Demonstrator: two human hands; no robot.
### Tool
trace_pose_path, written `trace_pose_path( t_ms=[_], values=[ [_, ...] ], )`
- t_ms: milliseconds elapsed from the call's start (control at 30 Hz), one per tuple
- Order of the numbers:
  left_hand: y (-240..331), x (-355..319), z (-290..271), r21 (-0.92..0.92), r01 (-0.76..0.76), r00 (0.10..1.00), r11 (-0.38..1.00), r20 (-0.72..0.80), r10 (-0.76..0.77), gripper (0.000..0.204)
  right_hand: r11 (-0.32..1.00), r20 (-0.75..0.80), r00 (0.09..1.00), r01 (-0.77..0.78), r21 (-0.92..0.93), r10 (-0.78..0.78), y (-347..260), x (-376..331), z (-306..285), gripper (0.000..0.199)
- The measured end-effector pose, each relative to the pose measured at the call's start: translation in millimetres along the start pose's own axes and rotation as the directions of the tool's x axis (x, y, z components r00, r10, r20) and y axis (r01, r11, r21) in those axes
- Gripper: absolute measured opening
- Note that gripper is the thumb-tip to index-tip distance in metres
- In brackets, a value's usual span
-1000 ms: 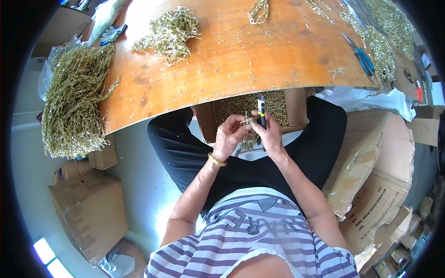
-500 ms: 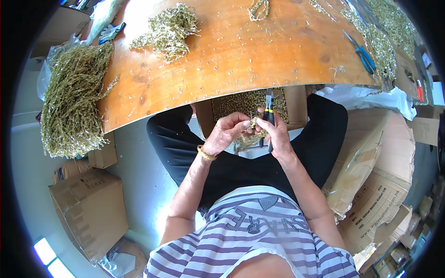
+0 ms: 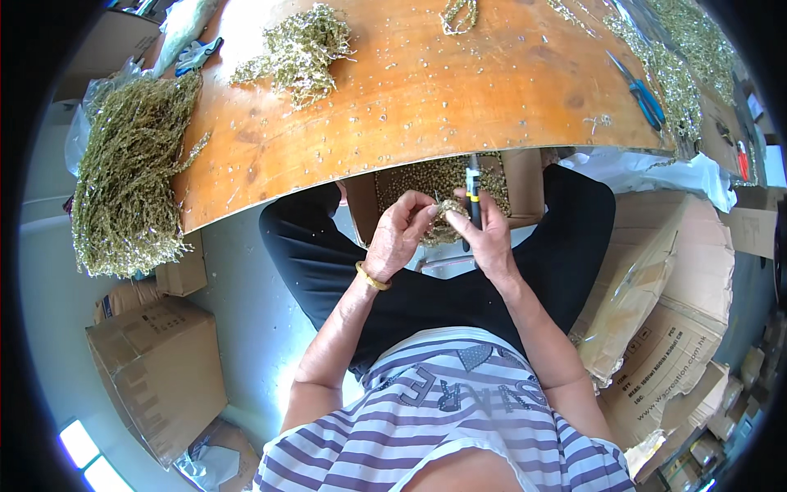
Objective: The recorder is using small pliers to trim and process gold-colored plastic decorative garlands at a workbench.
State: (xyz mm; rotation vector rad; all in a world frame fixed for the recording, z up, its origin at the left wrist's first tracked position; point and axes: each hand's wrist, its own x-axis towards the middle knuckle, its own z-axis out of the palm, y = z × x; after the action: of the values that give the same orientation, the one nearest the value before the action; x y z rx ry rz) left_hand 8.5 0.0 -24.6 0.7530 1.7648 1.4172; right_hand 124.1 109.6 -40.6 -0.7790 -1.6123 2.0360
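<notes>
Over my lap, my left hand (image 3: 402, 234) is closed in a pinch on a small tangle of gold beaded strand (image 3: 445, 215). Close beside it, my right hand (image 3: 492, 242) grips a pair of pliers (image 3: 473, 193) with black handles and yellow bands, jaws pointing away from me. The right thumb also presses on the gold tangle, so both hands touch it. Exactly what lies between the fingertips is too small to make out. Beneath the hands, between my knees, an open cardboard box (image 3: 525, 189) holds many loose gold beads (image 3: 410, 180).
The wooden table (image 3: 393, 98) curves ahead, scattered with bits. Gold strands lie in a heap (image 3: 299, 53) and hang in a thick bundle (image 3: 135, 180) at the left edge. Blue-handled pliers (image 3: 646, 102) lie at right. Cardboard boxes (image 3: 160, 377) and torn cardboard (image 3: 664, 328) flank me.
My left fingertips have drawn a little left, away from the right hand. The pliers stand more upright, and the right thumb has shifted left onto the gold tangle.
</notes>
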Motion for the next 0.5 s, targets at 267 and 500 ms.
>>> trace_pose_path(
  t_ms=[267,500],
  values=[
    [2,-1,5,0.038,-0.029,0.999,0.999,-0.012,0.030,0.012,1.000,-0.008,1.000,-0.002,-0.001,0.002,3,2,1,0.028],
    [-1,3,8,-0.041,-0.028,0.998,0.999,0.047,0.030,0.015,0.995,-0.028,1.000,-0.017,-0.096,0.015,2,3,-4,0.029]
  ],
)
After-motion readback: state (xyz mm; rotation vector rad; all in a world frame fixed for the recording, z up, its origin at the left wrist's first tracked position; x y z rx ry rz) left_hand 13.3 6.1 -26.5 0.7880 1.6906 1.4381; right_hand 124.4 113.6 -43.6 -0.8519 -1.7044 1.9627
